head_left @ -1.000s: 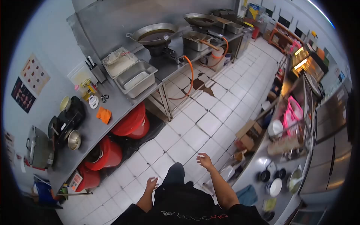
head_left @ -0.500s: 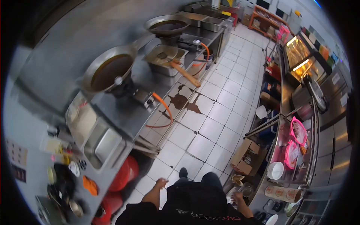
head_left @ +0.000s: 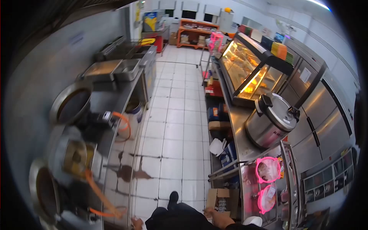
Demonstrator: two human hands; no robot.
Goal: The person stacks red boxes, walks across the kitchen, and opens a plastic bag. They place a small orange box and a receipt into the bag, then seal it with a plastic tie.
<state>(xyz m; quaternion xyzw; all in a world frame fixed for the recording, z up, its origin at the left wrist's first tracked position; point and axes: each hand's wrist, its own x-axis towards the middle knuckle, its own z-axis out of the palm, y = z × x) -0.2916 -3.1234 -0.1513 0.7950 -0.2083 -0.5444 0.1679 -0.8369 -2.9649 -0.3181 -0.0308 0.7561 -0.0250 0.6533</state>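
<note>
Both hands sit right at the near edge of the view and you barely see them. The left hand [head_left: 136, 222] is down by the left desk [head_left: 122, 111], next to the near end of the orange hose [head_left: 100, 193]. It's too blurry to say if the fingers are spread or curled. The right hand [head_left: 219, 217] is low on the right, just beside the open cardboard box [head_left: 221, 198] under the right desk [head_left: 237, 126]. It looks empty, but I can't tell how the fingers are set there either.

Counting stuff: two woks [head_left: 73, 105] on the left desk, one mid-way and one near, both smeared by motion. Between them sits one square pan [head_left: 74, 155] with dark liquid. Farther along are two steel trays [head_left: 126, 69]. Two orange hoses total, the second one [head_left: 123, 122] looping by a white bucket [head_left: 132, 115].

On the right there's one big rice cooker [head_left: 273, 119], one lit display case [head_left: 249, 73] behind it, and two pink baskets [head_left: 267, 169] on the near rack. One dark spill [head_left: 128, 172] on the white floor tiles.
</note>
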